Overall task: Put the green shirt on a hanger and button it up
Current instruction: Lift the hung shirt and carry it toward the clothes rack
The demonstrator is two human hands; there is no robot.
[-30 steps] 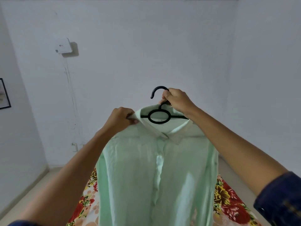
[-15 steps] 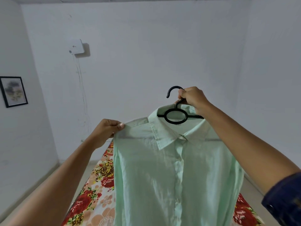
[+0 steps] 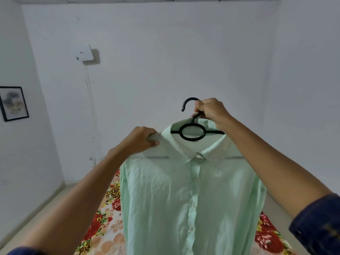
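Room: white walls on three sides, a pale floor, and one bed (image 3: 103,234) under a floral sheet in red, orange and yellow at the bottom.
Framed picture (image 3: 14,103): one, black frame, on the left wall.
Wall box (image 3: 85,55): one small white unit high on the back wall, a thin cable hanging down from it.
Left hand (image 3: 141,139): curled shut, pinching the shoulder fabric of the shirt just beside the collar.
Green shirt (image 3: 191,196): one, pale mint, held up in the air above the bed, hanging on the hanger with the collar folded down and the front placket closed along the part in view; two or three buttons show faintly low on the placket.
Hanger (image 3: 192,132): one, black, with an oval ring inside the collar and its hook above.
Right hand (image 3: 211,112): closed around the neck of the hanger just under the hook.
Sleeves: two dark blue cuffs, one at each lower corner.
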